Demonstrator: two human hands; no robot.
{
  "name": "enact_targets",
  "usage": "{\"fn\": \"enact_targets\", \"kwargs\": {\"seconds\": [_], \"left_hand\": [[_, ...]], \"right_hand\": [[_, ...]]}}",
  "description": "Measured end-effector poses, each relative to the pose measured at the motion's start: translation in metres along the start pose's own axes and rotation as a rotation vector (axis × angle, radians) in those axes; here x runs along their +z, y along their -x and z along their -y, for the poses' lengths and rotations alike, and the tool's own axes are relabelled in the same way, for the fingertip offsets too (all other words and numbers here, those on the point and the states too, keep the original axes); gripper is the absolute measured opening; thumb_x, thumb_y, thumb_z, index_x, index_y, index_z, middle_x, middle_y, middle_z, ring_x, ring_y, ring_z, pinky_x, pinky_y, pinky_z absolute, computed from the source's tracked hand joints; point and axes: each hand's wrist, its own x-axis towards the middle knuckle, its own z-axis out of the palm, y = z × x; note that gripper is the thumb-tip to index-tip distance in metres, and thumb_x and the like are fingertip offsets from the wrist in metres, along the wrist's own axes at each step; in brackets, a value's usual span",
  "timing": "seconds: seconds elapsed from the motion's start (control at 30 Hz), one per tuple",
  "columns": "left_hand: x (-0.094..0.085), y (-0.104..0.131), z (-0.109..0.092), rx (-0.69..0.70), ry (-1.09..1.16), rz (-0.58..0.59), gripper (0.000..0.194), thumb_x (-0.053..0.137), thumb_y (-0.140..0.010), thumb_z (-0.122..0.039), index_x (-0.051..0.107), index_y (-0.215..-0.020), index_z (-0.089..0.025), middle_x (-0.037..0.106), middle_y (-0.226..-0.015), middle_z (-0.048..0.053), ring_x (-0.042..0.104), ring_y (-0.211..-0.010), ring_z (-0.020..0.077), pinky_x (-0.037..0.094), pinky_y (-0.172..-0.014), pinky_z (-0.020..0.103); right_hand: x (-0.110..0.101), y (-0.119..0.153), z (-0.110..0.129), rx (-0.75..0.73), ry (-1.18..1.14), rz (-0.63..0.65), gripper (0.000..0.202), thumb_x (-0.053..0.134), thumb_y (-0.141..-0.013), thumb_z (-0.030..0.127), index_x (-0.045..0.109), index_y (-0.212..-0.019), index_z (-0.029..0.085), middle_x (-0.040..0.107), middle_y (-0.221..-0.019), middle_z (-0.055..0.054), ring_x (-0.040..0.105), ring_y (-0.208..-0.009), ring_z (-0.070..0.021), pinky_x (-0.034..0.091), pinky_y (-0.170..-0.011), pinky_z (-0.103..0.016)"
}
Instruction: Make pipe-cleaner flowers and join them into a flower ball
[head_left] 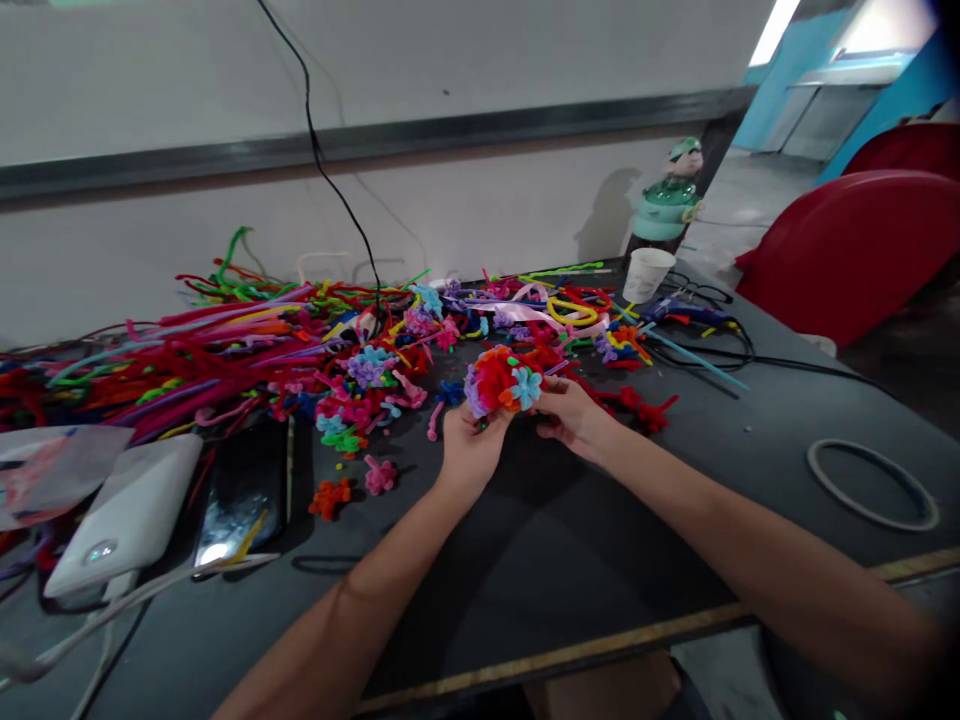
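A bunch of pipe-cleaner flowers (495,380) in red, orange, purple and light blue is held up over the dark table. My left hand (472,440) grips it from below on the left, the fingers closed around its underside. From the right, my right hand (570,410) pinches at its edge beside the light blue flower. What lies between the fingertips is partly hidden. An orange pipe-cleaner flower (330,498) and a pink one (380,475) lie on the table to the left. Behind the hands spreads a heap of more small coloured flowers (367,367).
Loose pipe cleaners (195,350) pile up at the back left. A white power bank (127,510) with a cable and a black phone (246,490) lie at left. A paper cup (648,275), a bottle (667,205), a glue gun (686,312) and a ring (872,485) are at right.
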Motion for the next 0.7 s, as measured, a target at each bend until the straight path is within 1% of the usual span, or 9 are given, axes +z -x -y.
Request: {"fn": "enact_targets", "kwargs": {"seconds": [0.1,0.17,0.23,0.3,0.4,0.47,0.53,0.63,0.7], "left_hand": [[0.001,-0.003,0.003,0.011,-0.092,-0.063,0.019,0.067,-0.071,-0.032,0.069,-0.076,-0.013,0.07,-0.072,0.003,0.062,-0.066,0.0161,0.05,-0.066,0.027],[-0.002,-0.006,0.005,0.024,-0.154,-0.062,0.017,0.065,-0.072,-0.029,0.069,-0.076,-0.014,0.069,-0.069,0.003,0.062,-0.064,0.0165,0.05,-0.063,0.027],[-0.006,-0.011,0.006,0.078,-0.212,-0.032,0.014,0.063,-0.073,-0.027,0.069,-0.076,-0.014,0.069,-0.069,0.003,0.063,-0.065,0.0174,0.051,-0.063,0.027],[-0.011,-0.015,0.006,0.201,-0.275,0.02,0.01,0.061,-0.073,-0.022,0.069,-0.076,-0.016,0.071,-0.076,0.005,0.065,-0.074,0.0188,0.052,-0.069,0.029],[-0.017,-0.019,0.005,0.409,-0.364,0.108,0.011,0.057,-0.071,-0.013,0.067,-0.071,-0.017,0.07,-0.088,0.007,0.065,-0.087,0.0199,0.051,-0.081,0.032],[-0.019,-0.019,0.004,0.485,-0.383,0.134,0.014,0.055,-0.071,-0.01,0.066,-0.069,-0.017,0.07,-0.09,0.008,0.064,-0.09,0.0199,0.05,-0.083,0.032],[-0.02,-0.02,0.004,0.516,-0.383,0.132,0.014,0.054,-0.072,-0.01,0.065,-0.069,-0.017,0.069,-0.09,0.008,0.063,-0.091,0.0195,0.05,-0.082,0.031],[-0.021,-0.02,0.004,0.534,-0.369,0.128,0.012,0.056,-0.072,-0.011,0.062,-0.064,-0.017,0.068,-0.085,0.007,0.063,-0.083,0.0174,0.051,-0.073,0.027],[-0.022,-0.02,0.005,0.53,-0.364,0.134,0.013,0.057,-0.071,-0.012,0.06,-0.06,-0.016,0.066,-0.078,0.006,0.061,-0.076,0.0157,0.05,-0.066,0.025]], "right_hand": [[0.003,-0.001,0.001,-0.132,0.027,-0.093,0.034,0.081,-0.046,0.027,0.06,-0.07,0.018,0.053,-0.06,0.006,0.042,-0.047,-0.0048,0.028,-0.036,-0.016],[0.004,-0.001,0.003,-0.176,0.035,-0.097,0.033,0.08,-0.049,0.028,0.062,-0.074,0.017,0.054,-0.059,0.005,0.042,-0.047,-0.0059,0.03,-0.037,-0.018],[0.004,0.001,0.006,-0.132,-0.049,-0.057,0.029,0.075,-0.056,0.034,0.062,-0.076,0.017,0.055,-0.06,0.003,0.047,-0.051,-0.0085,0.032,-0.038,-0.019],[0.003,0.002,0.009,-0.023,-0.159,-0.007,0.028,0.07,-0.063,0.041,0.06,-0.073,0.018,0.056,-0.062,0.002,0.05,-0.054,-0.0102,0.031,-0.038,-0.02],[0.001,0.002,0.008,0.064,-0.178,-0.008,0.031,0.071,-0.063,0.045,0.057,-0.066,0.017,0.053,-0.057,0.003,0.048,-0.05,-0.0091,0.027,-0.037,-0.018],[0.001,0.001,0.005,0.007,-0.149,-0.03,0.032,0.075,-0.061,0.044,0.056,-0.064,0.017,0.049,-0.052,0.004,0.044,-0.046,-0.0075,0.025,-0.038,-0.018],[0.002,0.001,0.001,-0.087,-0.138,-0.032,0.032,0.075,-0.062,0.044,0.057,-0.062,0.017,0.046,-0.049,0.005,0.039,-0.043,-0.0059,0.024,-0.038,-0.018],[0.001,0.001,0.001,-0.195,-0.071,0.015,0.032,0.075,-0.063,0.043,0.058,-0.058,0.016,0.042,-0.047,0.006,0.034,-0.041,-0.0044,0.022,-0.038,-0.018],[0.0,0.003,0.004,-0.223,0.019,0.067,0.032,0.076,-0.062,0.041,0.059,-0.055,0.015,0.041,-0.047,0.006,0.033,-0.041,-0.0039,0.022,-0.039,-0.019]]}}
